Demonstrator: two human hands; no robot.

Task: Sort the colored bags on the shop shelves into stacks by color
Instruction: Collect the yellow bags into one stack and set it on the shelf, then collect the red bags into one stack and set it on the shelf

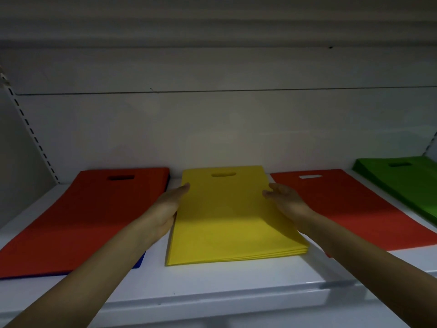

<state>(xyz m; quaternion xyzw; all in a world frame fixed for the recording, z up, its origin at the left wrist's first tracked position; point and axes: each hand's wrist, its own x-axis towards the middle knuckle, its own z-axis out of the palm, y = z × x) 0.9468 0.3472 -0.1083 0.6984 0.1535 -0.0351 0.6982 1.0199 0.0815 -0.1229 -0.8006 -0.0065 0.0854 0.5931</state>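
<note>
Both hands are open-fingered and grip nothing: left hand (169,204) flat against the yellow stack (231,221), right hand (287,197) at its other edge. Along the shelf (236,280): red pile (87,214) over a blue bag (140,262), the yellow stack, second red pile (354,209), green stack (406,183). Yellow and green look sorted; red is split and blue buried, so work likely remains

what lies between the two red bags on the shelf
The yellow stack, with the left hand and right hand at its sides, lies between the left red bag and right red bag; head view.
</note>
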